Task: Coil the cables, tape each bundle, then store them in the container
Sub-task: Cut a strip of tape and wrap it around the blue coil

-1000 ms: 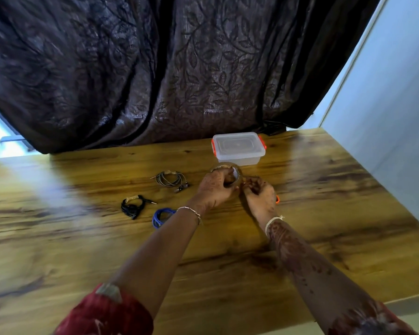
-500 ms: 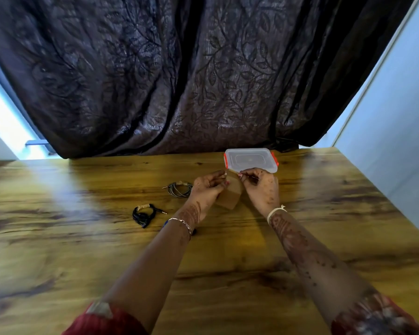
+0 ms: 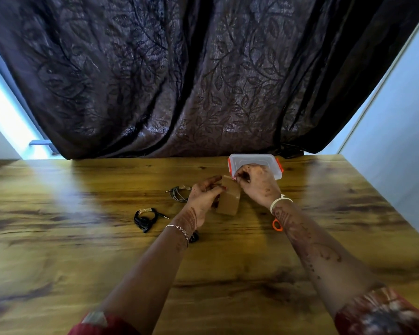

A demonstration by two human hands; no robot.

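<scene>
You are lifting the tape roll (image 3: 228, 204) off the tabletop (image 3: 82, 238), left hand (image 3: 205, 197) gripping it while your right hand (image 3: 257, 184) is pinching and peeling a strip (blue cable now hidden). Two taped bundles (image 3: 145, 218) are waiting left; the container (image 3: 254, 160) is sitting shut beyond.

Red patterned sleeves (image 3: 382, 317) at frame bottom. Thin chain bracelet (image 3: 178, 229) on left wrist, white band (image 3: 279, 201) on right. Henna patterns on both forearms.

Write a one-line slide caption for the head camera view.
Both hands stretch brown tape above a wooden table, two taped cable coils left, lidded container behind.
</scene>
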